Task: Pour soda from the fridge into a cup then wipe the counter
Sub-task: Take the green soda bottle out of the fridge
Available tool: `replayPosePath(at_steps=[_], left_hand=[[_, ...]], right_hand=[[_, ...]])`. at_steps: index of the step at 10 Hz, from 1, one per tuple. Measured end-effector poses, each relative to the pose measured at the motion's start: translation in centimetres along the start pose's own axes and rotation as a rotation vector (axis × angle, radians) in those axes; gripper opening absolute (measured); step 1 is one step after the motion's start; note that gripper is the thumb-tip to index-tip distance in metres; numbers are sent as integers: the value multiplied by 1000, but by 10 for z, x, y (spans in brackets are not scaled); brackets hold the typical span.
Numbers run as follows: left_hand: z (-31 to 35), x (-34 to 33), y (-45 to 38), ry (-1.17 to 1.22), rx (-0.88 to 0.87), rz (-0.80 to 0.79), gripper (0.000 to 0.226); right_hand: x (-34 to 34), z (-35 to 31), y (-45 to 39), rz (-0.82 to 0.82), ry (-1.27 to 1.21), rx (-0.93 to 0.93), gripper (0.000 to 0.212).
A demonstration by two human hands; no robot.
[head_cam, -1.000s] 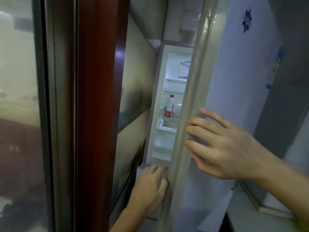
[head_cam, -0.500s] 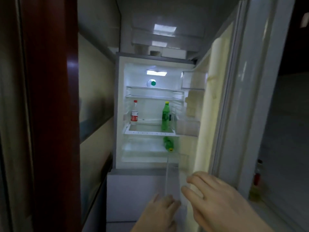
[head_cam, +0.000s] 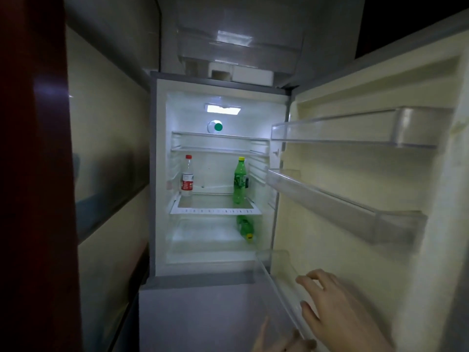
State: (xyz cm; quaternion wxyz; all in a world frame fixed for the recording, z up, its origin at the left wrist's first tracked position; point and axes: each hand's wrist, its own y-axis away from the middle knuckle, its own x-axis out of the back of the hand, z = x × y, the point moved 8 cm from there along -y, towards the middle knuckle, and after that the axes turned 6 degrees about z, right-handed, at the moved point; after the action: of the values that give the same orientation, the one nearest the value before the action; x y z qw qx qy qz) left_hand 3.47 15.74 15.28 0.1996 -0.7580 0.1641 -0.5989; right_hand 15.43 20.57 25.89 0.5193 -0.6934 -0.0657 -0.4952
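Standing at the right edge of the middle shelf [head_cam: 215, 211] in the open fridge [head_cam: 160, 174], the green soda [head_cam: 240, 182] is untouched. Right hand [head_cam: 340, 313] rests spread and empty on the lowest door bin [head_cam: 284, 288]; the left hand [head_cam: 281, 342] barely shows, grip unclear.

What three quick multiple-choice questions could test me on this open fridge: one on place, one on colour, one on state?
1. Where does the upright green bottle stand?
A. right side of the middle shelf
B. door shelf
C. on top of the fridge

2. What colour is the cap of the clear bottle with the red label?
A. yellow
B. red
C. green

3. The fridge door is:
A. shut
B. barely ajar
C. wide open

Answers: 1 A, it stands at the shelf's right end. 2 B, its cap is red. 3 C, the door's inner shelves face us.
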Motion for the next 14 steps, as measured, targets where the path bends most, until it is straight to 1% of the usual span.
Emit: replayPosePath(at_steps=[1,2,3,4,5,6,8,9,10,11,12,13,14], left_hand=[[-33,-52,7,189,-185,-13,39],[-83,-38,-24,250,-73,14,31],[-142,-32,-61,331,85,-35,51],[-187,-33,-91,318,193,-7,50],[-214,-31,-118,305,230,96,46],[-237,-35,-148,302,276,133,48],[-271,-64,-214,215,256,158,62],[-291,-79,-247,209,261,212,62],[-308,-95,-287,189,256,198,62],[-323,-106,-329,174,250,214,64],[-336,-115,-368,188,260,239,64],[-345,-129,-404,225,262,275,62],[-352,-146,-438,280,268,299,63]], right_hand=[[-41,15,-23,-51,-9,-46,37],[-86,25,-53,-49,-53,-58,35],[-112,22,-89,-72,-58,-63,35],[-133,17,-121,-84,-70,-86,39],[-160,14,-150,-115,-72,-105,49],[-183,11,-179,-142,-44,-96,57],[-228,26,-246,-104,-57,-132,52],[-258,39,-278,-80,-89,-170,47],[-283,60,-313,-66,-80,-233,47],[-306,83,-344,-66,-101,-306,39],[-329,104,-368,-84,-135,-364,41],[-351,122,-389,-125,-133,-397,45],[-368,134,-406,-128,-150,-414,46]])
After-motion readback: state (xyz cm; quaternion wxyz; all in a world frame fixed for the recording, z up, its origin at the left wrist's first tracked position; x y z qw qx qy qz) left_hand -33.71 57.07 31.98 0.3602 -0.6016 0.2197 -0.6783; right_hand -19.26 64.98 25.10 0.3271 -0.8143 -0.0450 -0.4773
